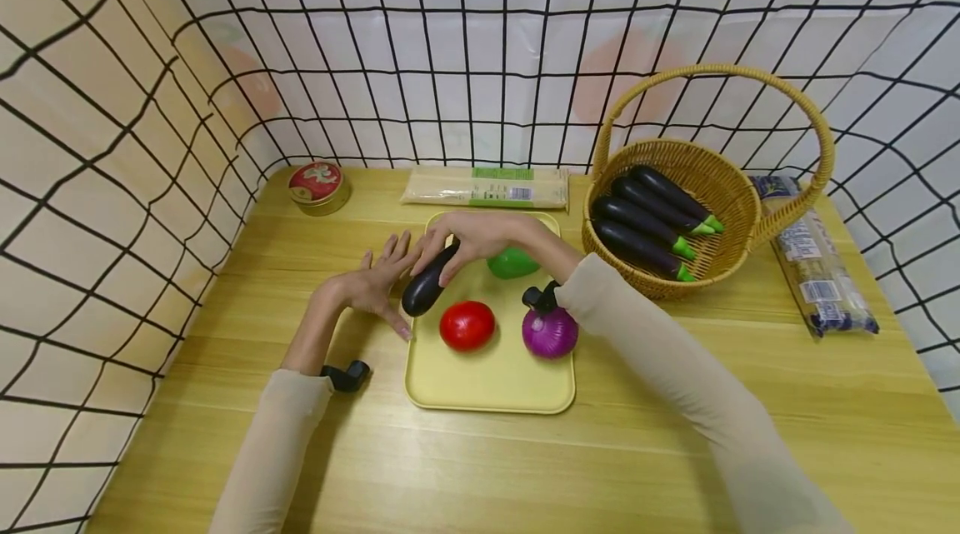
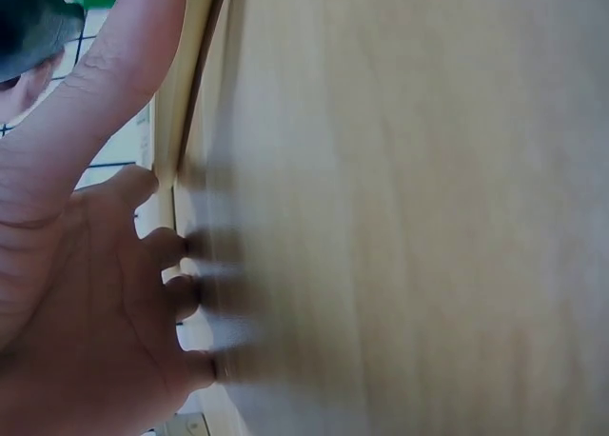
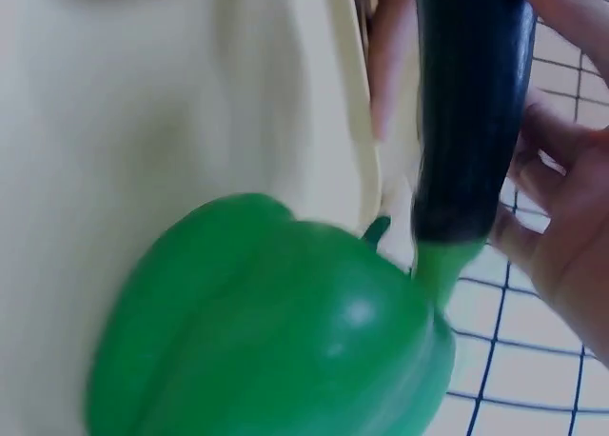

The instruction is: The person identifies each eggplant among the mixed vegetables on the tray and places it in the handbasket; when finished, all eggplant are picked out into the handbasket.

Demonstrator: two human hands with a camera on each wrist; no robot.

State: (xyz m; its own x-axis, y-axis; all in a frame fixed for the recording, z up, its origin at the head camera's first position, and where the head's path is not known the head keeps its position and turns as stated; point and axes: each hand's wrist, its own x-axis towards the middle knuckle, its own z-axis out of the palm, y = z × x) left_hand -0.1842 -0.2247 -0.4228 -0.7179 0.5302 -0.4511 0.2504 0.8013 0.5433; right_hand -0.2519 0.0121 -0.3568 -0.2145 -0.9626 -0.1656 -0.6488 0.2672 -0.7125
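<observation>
My right hand [image 1: 480, 236] grips a dark eggplant [image 1: 425, 288] over the left edge of a pale yellow tray [image 1: 487, 392]. In the right wrist view the eggplant [image 3: 471, 112] shows its green stem end, close to a green bell pepper [image 3: 285, 331]. My left hand [image 1: 375, 282], fingers spread, is at the tray's left side; its thumb is by the rim. In the left wrist view that hand's fingertips [image 2: 195, 298] touch or nearly touch the table beside the tray. On the tray lie a red tomato [image 1: 467, 326], a purple onion [image 1: 551, 336] and the pepper, partly hidden by my right hand.
A wicker basket [image 1: 738, 255] with a tall handle holds several eggplants [image 1: 637, 222] at the back right. Beside it lies a clear bag [image 1: 817, 267]. A noodle pack [image 1: 487, 187] and a round red tin [image 1: 318, 187] stand at the back, before black wire mesh [image 1: 465, 59].
</observation>
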